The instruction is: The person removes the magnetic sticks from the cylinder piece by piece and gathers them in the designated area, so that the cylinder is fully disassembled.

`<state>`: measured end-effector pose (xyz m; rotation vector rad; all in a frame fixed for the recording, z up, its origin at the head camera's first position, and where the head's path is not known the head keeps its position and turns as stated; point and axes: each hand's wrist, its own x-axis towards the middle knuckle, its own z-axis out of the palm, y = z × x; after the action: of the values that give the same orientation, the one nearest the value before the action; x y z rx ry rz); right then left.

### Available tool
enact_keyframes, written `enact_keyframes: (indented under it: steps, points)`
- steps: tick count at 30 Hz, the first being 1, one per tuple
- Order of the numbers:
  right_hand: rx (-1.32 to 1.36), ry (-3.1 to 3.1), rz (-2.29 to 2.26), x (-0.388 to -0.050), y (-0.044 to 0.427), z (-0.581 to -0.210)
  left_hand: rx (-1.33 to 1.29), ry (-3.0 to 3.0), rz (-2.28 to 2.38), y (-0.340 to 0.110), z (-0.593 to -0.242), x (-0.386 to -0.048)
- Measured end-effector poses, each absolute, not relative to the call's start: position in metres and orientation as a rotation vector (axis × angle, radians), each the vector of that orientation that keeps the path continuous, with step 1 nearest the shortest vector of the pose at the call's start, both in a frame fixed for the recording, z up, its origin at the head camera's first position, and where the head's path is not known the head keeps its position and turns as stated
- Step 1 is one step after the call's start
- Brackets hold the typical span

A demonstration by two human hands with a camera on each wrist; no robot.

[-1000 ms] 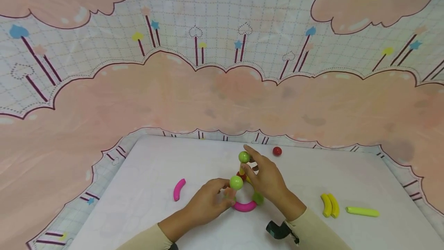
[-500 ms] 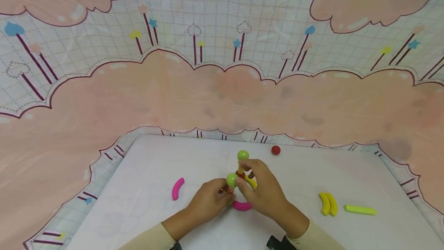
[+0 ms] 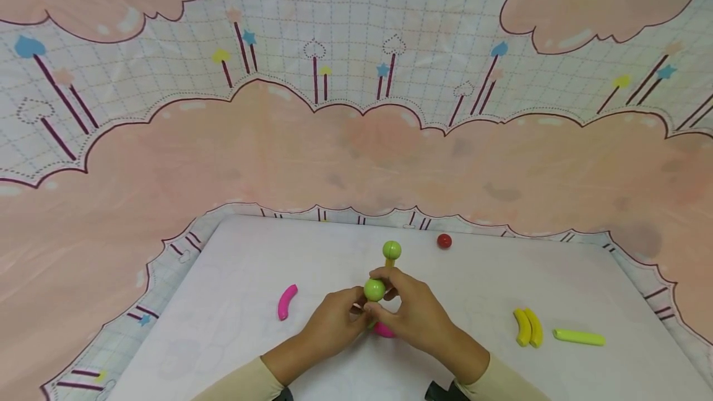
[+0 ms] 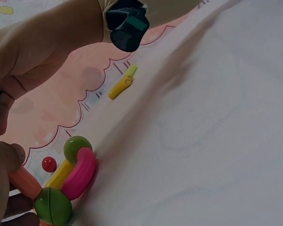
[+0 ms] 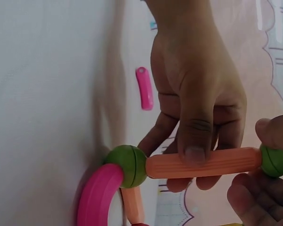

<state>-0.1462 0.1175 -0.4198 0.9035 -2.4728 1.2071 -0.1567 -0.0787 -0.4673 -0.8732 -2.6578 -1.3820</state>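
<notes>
A magnetic stick-and-ball structure stands between the hands, with a pink curved stick (image 5: 96,197) and a green ball (image 5: 127,165) at its base. My left hand (image 3: 334,320) pinches an upright orange stick (image 5: 203,162) rising from that ball. On the stick's top sits another green ball (image 3: 374,290), held between the thumb and fingers of my right hand (image 3: 426,317). Farther back, a third green ball (image 3: 392,250) tops a yellow stick (image 3: 390,262). In the head view the right hand hides much of the ring-shaped base.
A pink curved stick (image 3: 287,302) lies left on the white table (image 3: 223,277). Two yellow curved sticks (image 3: 528,327) and a lime-green straight stick (image 3: 579,337) lie to the right. A red ball (image 3: 444,241) rests near the back edge.
My right hand has come down and left from the back green ball to the front one on the orange stick. The left hand stays on that stick.
</notes>
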Motion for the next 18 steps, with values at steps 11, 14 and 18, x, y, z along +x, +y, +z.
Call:
enact_keyframes:
  steps: [11,14,18]
  points:
    - [0.891,-2.459,1.267,-0.1472,0.1159,-0.4215,-0.787,-2.498,-1.556,-0.0788,-0.4668,-0.1538]
    - [0.895,-2.446,1.264,-0.1484,0.1165,-0.4219,-0.766,-2.432,-1.636,-0.0792,-0.4648,-0.1537]
    - [0.891,-2.442,1.283,-0.1491,0.1172,-0.4219,-0.751,-2.397,-1.723,-0.0788,-0.4629,-0.1542]
